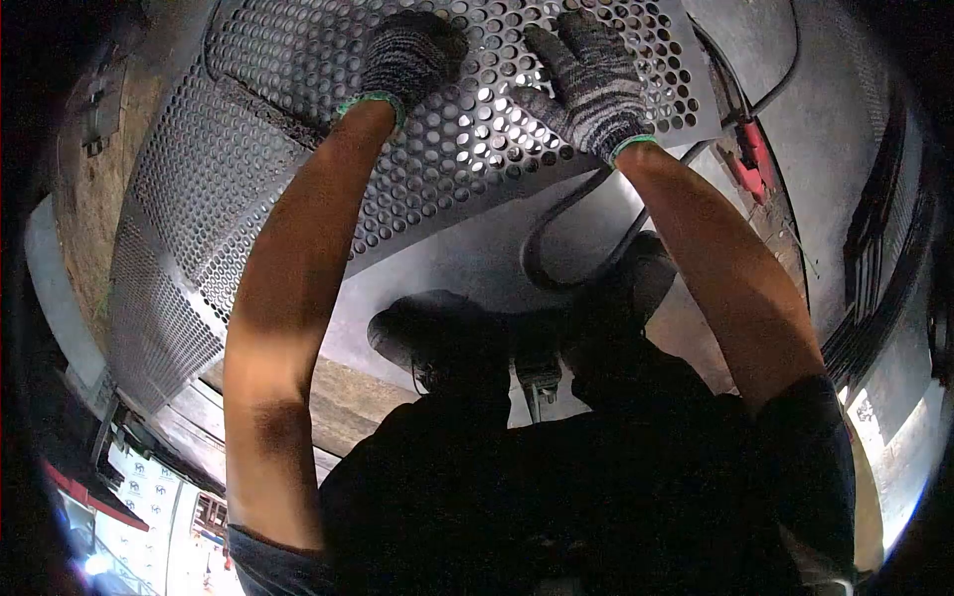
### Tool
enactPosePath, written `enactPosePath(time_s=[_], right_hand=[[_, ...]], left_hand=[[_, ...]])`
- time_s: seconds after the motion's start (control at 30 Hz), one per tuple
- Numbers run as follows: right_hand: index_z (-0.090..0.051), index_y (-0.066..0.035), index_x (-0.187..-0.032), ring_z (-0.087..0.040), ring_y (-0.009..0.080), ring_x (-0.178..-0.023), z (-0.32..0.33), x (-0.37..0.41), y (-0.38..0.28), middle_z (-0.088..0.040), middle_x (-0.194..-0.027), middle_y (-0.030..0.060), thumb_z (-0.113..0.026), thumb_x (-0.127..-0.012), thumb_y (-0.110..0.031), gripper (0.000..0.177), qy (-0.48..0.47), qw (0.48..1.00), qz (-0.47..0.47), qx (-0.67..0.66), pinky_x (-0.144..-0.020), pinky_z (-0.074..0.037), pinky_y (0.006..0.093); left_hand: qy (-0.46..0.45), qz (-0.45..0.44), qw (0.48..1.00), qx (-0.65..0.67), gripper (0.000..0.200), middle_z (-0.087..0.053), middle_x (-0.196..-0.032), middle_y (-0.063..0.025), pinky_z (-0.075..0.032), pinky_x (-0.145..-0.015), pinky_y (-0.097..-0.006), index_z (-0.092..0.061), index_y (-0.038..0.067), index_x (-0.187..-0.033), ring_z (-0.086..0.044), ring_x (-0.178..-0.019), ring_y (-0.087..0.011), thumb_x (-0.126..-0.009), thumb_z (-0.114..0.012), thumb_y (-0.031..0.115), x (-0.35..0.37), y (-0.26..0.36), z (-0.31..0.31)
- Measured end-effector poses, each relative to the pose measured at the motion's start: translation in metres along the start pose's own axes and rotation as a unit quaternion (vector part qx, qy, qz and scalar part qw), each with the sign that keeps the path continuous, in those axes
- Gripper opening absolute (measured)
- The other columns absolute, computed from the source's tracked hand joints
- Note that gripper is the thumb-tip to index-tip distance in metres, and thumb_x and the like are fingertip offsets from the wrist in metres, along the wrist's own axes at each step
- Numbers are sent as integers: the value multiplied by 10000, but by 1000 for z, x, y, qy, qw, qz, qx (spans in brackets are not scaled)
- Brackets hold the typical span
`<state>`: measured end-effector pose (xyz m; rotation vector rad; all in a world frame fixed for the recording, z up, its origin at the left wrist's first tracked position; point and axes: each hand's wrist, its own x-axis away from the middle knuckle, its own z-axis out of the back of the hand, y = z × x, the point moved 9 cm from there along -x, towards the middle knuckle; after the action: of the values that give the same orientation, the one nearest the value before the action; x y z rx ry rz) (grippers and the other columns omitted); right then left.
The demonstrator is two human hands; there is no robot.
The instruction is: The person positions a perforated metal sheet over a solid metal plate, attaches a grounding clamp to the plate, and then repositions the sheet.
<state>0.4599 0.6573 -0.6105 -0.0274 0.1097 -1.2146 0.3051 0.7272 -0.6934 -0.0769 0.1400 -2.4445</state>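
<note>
A metal sheet full of round holes [437, 194] spans the upper part of the head view. On its upper middle rests my left hand [412, 55], in a dark grey knitted glove with a green cuff; its fingers look curled, and what they hold, if anything, is hidden. Farther right, my right hand [586, 84], gloved alike, lies on the sheet with fingers spread and nothing in it. Bright light shows through the holes between the two hands.
Below the sheet, a dark cable [537, 260] loops over a smooth metal surface [477, 233]. A red tool-like object [757, 164] lies at the right. My shoes [422, 323] stand below the sheet. Dark stacked strips [874, 253] are at the far right.
</note>
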Motion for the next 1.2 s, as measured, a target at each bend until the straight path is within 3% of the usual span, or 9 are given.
enactPosePath(time_s=[0.1, 0.33, 0.43, 0.5, 0.53, 0.73, 0.8, 1.13, 1.2], right_hand=[[-554, -174, -1433, -428, 412, -1401, -2, 1, 0, -468, -1507, 227, -619, -888, -661, 734, -5, 1000, -8, 12, -1172, -318, 535], [-516, -194, -1470, -402, 396, -1427, -7, 3, 3, -445, -1530, 215, -589, -895, -689, 763, 0, 1000, -9, 11, -1186, -303, 533], [-522, -191, -1465, -391, 388, -1435, -7, 2, 3, -437, -1537, 209, -582, -897, -694, 761, -14, 999, -22, 21, -1191, -298, 530], [-525, -187, -1463, -390, 385, -1436, -6, 1, 2, -436, -1538, 207, -580, -898, -695, 761, -18, 999, -23, 29, -1193, -296, 529], [-528, -181, -1460, -397, 390, -1431, -6, 2, 0, -438, -1535, 212, -579, -898, -696, 764, -24, 999, -27, 34, -1190, -298, 530], [-531, -163, -1455, -407, 403, -1422, -4, -1, 0, -441, -1528, 229, -576, -898, -692, 769, -38, 999, -18, 24, -1179, -306, 531], [-533, -161, -1453, -406, 404, -1423, -4, -2, 0, -442, -1526, 232, -578, -898, -689, 767, -33, 999, -21, 29, -1176, -308, 532], [-523, -190, -1469, -396, 381, -1438, -3, 0, 1, -436, -1542, 207, -584, -897, -689, 762, -54, 997, -34, 31, -1197, -302, 505], [-515, -191, -1476, -397, 374, -1439, -5, 1, 1, -429, -1549, 203, -589, -897, -685, 764, -50, 998, -31, 25, -1199, -303, 498]], left_hand=[[-41, 75, 995, 59, 406, -724, -1057, -199, -515, -907, -511, -753, 77, -1041, -688, -956, -364, -868, -548, 381, -7, -8, -4], [-58, 66, 995, 41, 357, -738, -995, -171, -521, -877, -515, -765, 82, -986, -698, -922, -345, -852, -557, 339, -17, 0, 23], [-159, 85, 984, -9, 340, -742, -994, -158, -519, -876, -511, -765, 88, -989, -698, -915, -339, -859, -550, 318, -15, 0, 4], [61, 64, 996, 30, 333, -740, -1016, -168, -517, -894, -500, -767, 94, -1003, -698, -933, -339, -876, -536, 298, -10, -2, 5], [61, 64, 996, 31, 333, -740, -1016, -168, -517, -894, -500, -767, 94, -1003, -698, -933, -339, -876, -536, 298, -11, -1, 2], [-107, 136, 983, 53, 387, -708, -1109, -239, -490, -989, -480, -751, 71, -1088, -682, -1043, -328, -901, -530, 328, -17, -5, 2], [-88, 250, 940, 217, 355, -725, -1114, -203, -560, -929, -496, -773, 105, -1074, -709, -1022, -359, -949, -560, 360, -16, -22, 7], [-70, 153, 971, 169, 397, -722, -1129, -204, -552, -947, -490, -773, 75, -1070, -706, -1032, -353, -948, -539, 373, -17, -11, 32], [-134, 136, 969, 159, 402, -721, -1143, -193, -538, -966, -483, -762, 61, -1089, -697, -1056, -353, -958, -528, 361, -14, -8, 31]])
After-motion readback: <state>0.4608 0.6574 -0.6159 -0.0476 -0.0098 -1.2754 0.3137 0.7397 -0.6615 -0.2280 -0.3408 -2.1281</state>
